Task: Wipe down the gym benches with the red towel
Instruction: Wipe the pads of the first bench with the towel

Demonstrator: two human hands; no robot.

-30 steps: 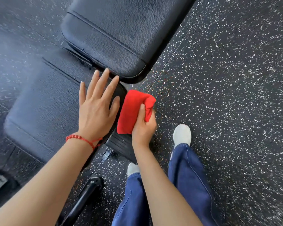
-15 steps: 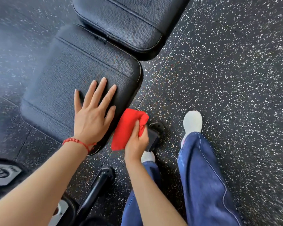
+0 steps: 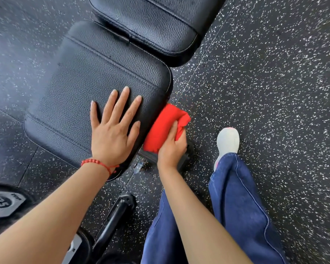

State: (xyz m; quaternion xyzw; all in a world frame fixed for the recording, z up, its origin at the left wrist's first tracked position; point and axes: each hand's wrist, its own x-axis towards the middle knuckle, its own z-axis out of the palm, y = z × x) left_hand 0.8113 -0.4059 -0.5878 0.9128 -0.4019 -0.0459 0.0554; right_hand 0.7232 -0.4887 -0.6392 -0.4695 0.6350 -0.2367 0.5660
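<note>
A black padded bench seat (image 3: 80, 77) fills the left middle of the head view, and its back pad (image 3: 151, 21) lies beyond it at the top. My left hand (image 3: 112, 130) rests flat on the seat's near right corner with fingers spread, holding nothing. The folded red towel (image 3: 164, 126) is pressed against the seat's right side edge. My right hand (image 3: 171, 147) grips the towel from below, thumb on top. A red bead bracelet circles my left wrist.
Black speckled rubber floor (image 3: 265, 82) spreads to the right. My legs in blue jeans (image 3: 236, 206) and a white shoe (image 3: 228, 140) stand beside the bench. A black bench foot (image 3: 185, 159) sits under my right hand. A dumbbell head (image 3: 2, 201) and a black frame bar (image 3: 114, 220) lie at bottom left.
The view has shifted so the seat sits lower and nearer the centre. My right hand has slid the towel along the seat's right edge; my left hand stays flat on the seat.
</note>
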